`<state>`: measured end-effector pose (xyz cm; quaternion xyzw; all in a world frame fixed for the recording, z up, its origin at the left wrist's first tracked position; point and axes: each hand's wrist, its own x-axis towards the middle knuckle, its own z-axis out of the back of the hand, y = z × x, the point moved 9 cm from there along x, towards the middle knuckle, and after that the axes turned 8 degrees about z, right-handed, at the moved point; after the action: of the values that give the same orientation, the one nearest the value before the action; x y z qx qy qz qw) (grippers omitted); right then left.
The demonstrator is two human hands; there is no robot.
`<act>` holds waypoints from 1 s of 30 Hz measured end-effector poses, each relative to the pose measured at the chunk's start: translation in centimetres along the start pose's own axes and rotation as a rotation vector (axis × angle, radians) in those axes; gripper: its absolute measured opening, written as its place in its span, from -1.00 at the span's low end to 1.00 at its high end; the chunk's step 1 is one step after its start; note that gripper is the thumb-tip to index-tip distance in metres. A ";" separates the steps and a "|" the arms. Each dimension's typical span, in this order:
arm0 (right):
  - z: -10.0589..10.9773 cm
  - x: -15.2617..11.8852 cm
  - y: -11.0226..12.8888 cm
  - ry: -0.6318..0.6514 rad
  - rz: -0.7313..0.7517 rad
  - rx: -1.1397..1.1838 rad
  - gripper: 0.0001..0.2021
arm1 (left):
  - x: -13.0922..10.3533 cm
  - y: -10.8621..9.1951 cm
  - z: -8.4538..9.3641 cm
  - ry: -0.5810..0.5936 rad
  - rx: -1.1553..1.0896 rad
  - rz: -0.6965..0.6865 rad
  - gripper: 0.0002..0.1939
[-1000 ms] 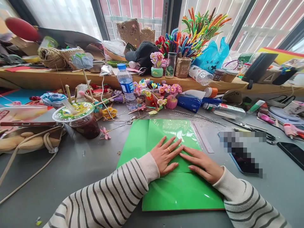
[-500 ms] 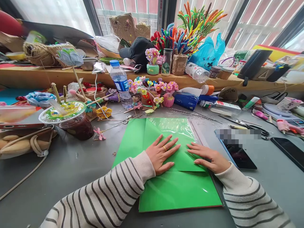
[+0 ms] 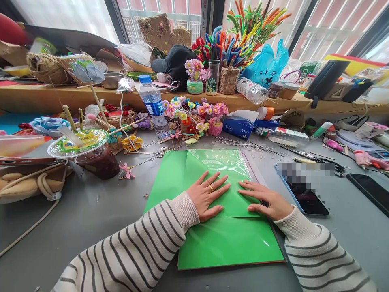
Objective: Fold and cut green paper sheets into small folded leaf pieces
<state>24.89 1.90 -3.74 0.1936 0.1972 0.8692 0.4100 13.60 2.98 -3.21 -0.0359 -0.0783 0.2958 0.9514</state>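
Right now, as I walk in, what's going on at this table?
A person is handling a green paper sheet over a shiny green packet. The left hand lies spread on the sheet; the right hand is at its right side. A drink cup stands to the left, a phone to the right.

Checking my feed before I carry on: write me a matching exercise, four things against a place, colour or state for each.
1. Left hand
2. Right hand
3. Paper
4. Glue gun

A. Pink, near the right edge of the view
B. Wearing a ring
C. Nearer the blue-edged phone
D. Green, beneath the fingers

Pairs: 1-B, 2-C, 3-D, 4-A
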 end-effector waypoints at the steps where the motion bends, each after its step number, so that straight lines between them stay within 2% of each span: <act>1: 0.0 0.0 0.0 -0.003 0.003 -0.003 -0.58 | 0.0 0.0 0.0 0.002 0.000 0.001 -0.39; 11: 1.1 -0.4 0.7 -0.091 0.037 0.026 -0.67 | -0.1 0.0 0.0 0.003 -0.009 -0.005 -0.39; 21: 1.1 -3.6 2.6 -0.097 0.105 -0.114 -0.60 | -0.1 0.0 0.2 -0.025 -0.039 -0.010 -0.40; 25: 0.9 -4.4 3.0 -0.192 0.145 -0.130 -0.61 | -0.1 0.0 0.3 -0.020 -0.035 -0.011 -0.40; 30: 1.1 -4.7 3.4 -0.319 0.167 -0.144 -0.61 | -0.1 -0.2 0.7 -0.011 -0.045 -0.016 -0.27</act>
<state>26.05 -3.58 -1.89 0.3149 0.0500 0.8704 0.3752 13.49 2.74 -2.51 -0.0551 -0.0907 0.2867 0.9521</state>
